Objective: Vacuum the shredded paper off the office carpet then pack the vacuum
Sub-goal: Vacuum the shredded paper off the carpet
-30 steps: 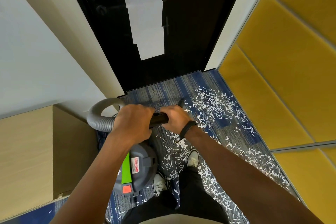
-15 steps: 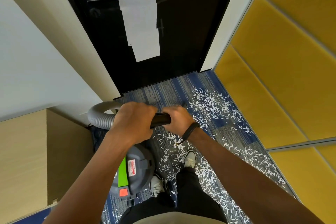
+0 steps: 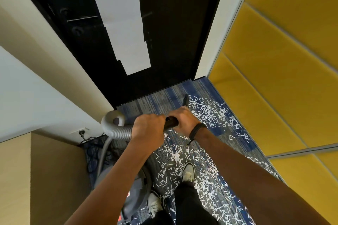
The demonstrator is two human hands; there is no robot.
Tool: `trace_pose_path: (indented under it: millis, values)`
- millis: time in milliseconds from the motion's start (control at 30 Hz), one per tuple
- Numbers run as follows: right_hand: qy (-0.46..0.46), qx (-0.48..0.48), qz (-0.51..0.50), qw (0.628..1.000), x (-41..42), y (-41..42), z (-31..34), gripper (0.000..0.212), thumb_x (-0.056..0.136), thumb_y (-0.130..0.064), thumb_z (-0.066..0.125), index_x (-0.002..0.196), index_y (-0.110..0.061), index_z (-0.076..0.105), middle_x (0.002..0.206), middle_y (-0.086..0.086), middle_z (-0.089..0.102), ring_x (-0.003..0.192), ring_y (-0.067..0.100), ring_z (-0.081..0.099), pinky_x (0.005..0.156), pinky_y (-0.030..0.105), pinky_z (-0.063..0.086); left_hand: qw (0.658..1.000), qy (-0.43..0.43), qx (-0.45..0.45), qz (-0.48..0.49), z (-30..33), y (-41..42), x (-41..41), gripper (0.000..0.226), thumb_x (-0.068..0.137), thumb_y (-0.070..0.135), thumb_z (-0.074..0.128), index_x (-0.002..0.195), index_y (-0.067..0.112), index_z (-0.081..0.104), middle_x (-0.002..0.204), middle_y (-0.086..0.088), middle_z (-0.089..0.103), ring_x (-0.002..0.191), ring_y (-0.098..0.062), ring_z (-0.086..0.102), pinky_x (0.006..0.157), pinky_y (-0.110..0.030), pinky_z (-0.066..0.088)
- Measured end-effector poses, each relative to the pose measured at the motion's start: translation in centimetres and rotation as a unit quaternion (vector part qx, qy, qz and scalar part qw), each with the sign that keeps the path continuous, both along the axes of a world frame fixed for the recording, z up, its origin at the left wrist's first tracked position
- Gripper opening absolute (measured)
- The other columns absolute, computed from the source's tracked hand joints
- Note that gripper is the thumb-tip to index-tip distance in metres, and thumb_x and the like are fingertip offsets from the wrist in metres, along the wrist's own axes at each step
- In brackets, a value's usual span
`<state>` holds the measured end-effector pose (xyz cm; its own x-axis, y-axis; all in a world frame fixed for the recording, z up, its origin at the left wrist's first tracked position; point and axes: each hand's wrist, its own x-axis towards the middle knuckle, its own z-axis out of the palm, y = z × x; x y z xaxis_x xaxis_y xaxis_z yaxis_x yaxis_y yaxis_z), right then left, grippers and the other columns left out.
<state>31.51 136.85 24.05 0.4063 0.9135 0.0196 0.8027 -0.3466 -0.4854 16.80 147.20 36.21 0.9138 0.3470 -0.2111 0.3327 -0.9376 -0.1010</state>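
**Narrow corridor: walls close on both sides, carpet open ahead**

Ahead of the fingers (image 3: pixel 180 115) wrapped round the black wand (image 3: pixel 171 122), bare blue carpet (image 3: pixel 155 101) runs only as far as the closed black door (image 3: pixel 173 33), which blocks the way forward. To the right of the fingers, carpet covered in shredded paper (image 3: pixel 210 113) lies open up to the yellow padded wall (image 3: pixel 274 78). To the left, the grey hose (image 3: pixel 117 130) loops up close beside the left hand (image 3: pixel 148 129), with the white wall (image 3: pixel 36 97) just beyond it. Below and behind the fingers, the grey vacuum body (image 3: pixel 135 197), a tangle of dark cables (image 3: pixel 97 151), the wooden cabinet (image 3: pixel 45 179) and the person's shoes (image 3: pixel 188 171) crowd the floor.
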Motion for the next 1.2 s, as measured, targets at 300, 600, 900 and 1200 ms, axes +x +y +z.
trace_pose_path:
  millis: [300, 600, 900, 1200]
  values:
    - [0.057, 0.003, -0.019, 0.998, 5.5, -1.2, -2.3, 0.022, 0.081, -0.002, 0.074, 0.083, -0.022, 0.064, 0.08, -0.011, 0.067, 0.073, 0.004, 0.061, 0.081, 0.027, 0.052, 0.999, 0.016, -0.035, -0.001, -1.4, -1.0, 6.1, 0.046, 0.092, 0.032, 0.074, 0.134, 0.023, 0.058, 0.1, 0.001, 0.069, 0.089, -0.021, 0.067, 0.074, -0.033, 0.054]
    - [0.044, 0.025, -0.031, 0.998, 6.9, -3.9, -1.5, 0.021, 0.078, -0.001, 0.074, 0.085, -0.019, 0.067, 0.083, -0.005, 0.071, 0.074, 0.008, 0.06, 0.077, 0.026, 0.049, 0.998, -0.008, -0.054, -0.045, -1.3, -2.3, 7.7, 0.04, 0.094, 0.034, 0.072, 0.131, 0.023, 0.059, 0.101, 0.001, 0.069, 0.09, -0.02, 0.066, 0.076, -0.033, 0.05]
    - [0.028, 0.022, -0.054, 0.998, 7.5, -6.2, -1.2, 0.03, 0.074, 0.006, 0.077, 0.087, -0.019, 0.069, 0.082, -0.004, 0.072, 0.073, 0.005, 0.058, 0.077, 0.022, 0.049, 0.994, -0.018, -0.074, -0.083, -1.5, -3.5, 9.1, 0.038, 0.093, 0.033, 0.072, 0.129, 0.023, 0.062, 0.098, 0.002, 0.07, 0.085, -0.018, 0.066, 0.08, -0.034, 0.054]
    - [0.019, -0.003, -0.07, 0.997, 6.4, -5.4, -1.3, 0.022, 0.078, 0.003, 0.074, 0.088, -0.015, 0.068, 0.083, -0.001, 0.071, 0.074, 0.01, 0.059, 0.077, 0.028, 0.054, 0.99, -0.034, -0.107, -0.086, -1.3, -1.7, 8.1, 0.042, 0.089, 0.034, 0.077, 0.127, 0.024, 0.062, 0.101, 0.002, 0.069, 0.093, -0.019, 0.067, 0.085, -0.036, 0.055]
